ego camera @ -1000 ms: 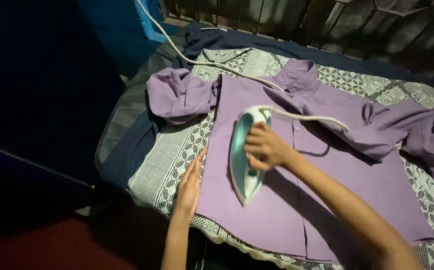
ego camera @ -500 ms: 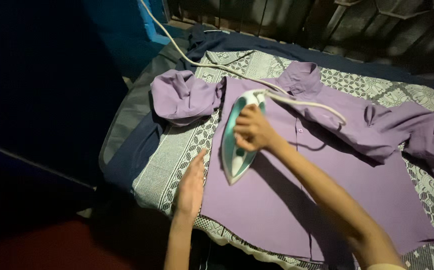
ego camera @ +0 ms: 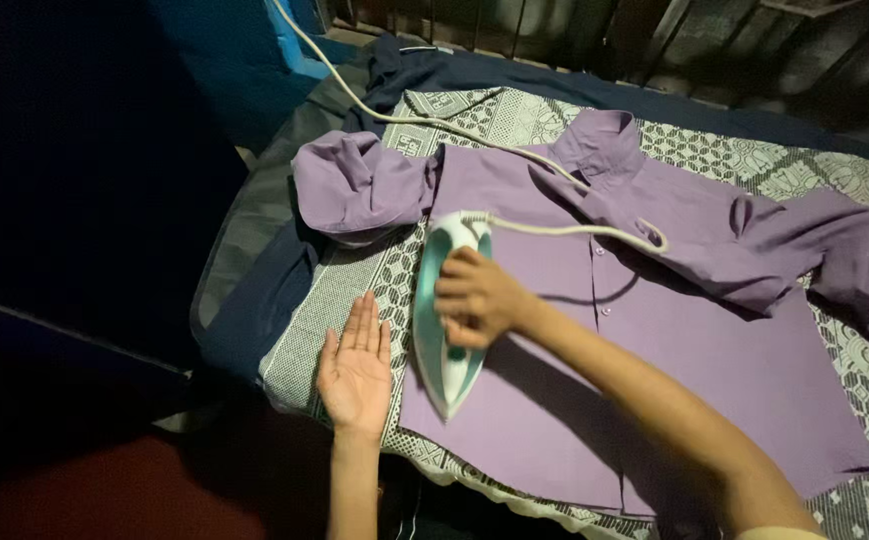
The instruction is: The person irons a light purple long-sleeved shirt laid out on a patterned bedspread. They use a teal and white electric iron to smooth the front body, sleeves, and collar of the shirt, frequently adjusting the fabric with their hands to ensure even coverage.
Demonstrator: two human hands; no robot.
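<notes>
A purple button-up shirt (ego camera: 675, 330) lies spread front-up on a patterned white cloth (ego camera: 355, 290). My right hand (ego camera: 475, 298) grips the handle of a white and teal iron (ego camera: 445, 320), which rests flat along the shirt's left edge, tip pointing toward me. Its white cord (ego camera: 575, 228) loops over the shirt's chest and runs off to the far left. My left hand (ego camera: 357, 365) lies flat, palm up and fingers together, on the patterned cloth just left of the shirt's hem. The shirt's left sleeve (ego camera: 355, 185) is bunched at the far left.
A dark blue blanket (ego camera: 265, 300) lies under the patterned cloth and hangs off the left edge. The shirt's right sleeve (ego camera: 845, 250) is crumpled at the right. A blue wall (ego camera: 215, 60) and dark railing (ego camera: 655, 40) stand behind. The floor at left is in shadow.
The iron has slid left and toward me to the shirt's left edge. My left hand has moved off the shirt's edge onto the patterned cloth and turned palm up.
</notes>
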